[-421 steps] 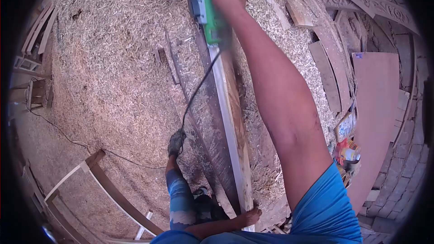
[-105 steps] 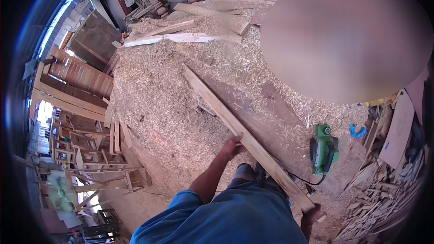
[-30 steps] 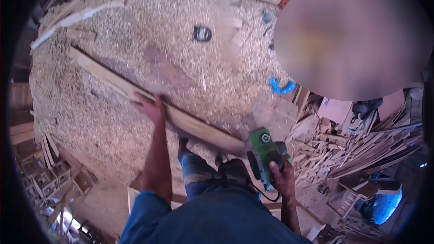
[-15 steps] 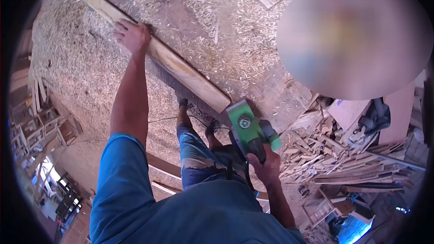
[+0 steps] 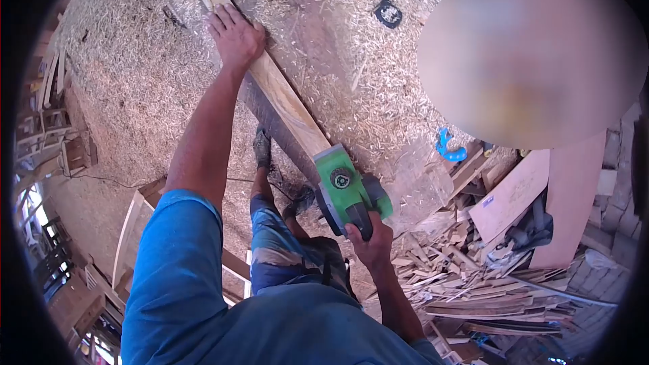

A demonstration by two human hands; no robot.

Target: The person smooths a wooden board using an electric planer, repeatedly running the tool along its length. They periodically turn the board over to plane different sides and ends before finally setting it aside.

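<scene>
While your right hand (image 5: 370,243) is closed around the rear handle of the green planer (image 5: 345,186), the tool sits at the near end of the plank (image 5: 284,98), its front on the wood and its back hanging past the end.

- Left hand (image 5: 235,35): flat, palm down, fingers spread, pressing on the plank farther up. It is not gripping.
- Plank: lies slanted across the table (image 5: 318,27), bedded in loose shavings (image 5: 135,74). No clamp or stop shows.
- Near end of the plank reaches over the table edge, above your legs (image 5: 270,230).

Risks, as I judge them:
- Only your palm holds the plank, and shavings underneath are slippery. A push from the planer could skid or twist it.
- With the planer half off the end, it could tip and gouge the wood, or drop toward your legs.
- Your left hand lies in the planer's line, so a long run could reach your fingers.
- A thin cord (image 5: 101,179) trails low on the left. I cannot tell whether it is the planer's, but it could snag.
</scene>
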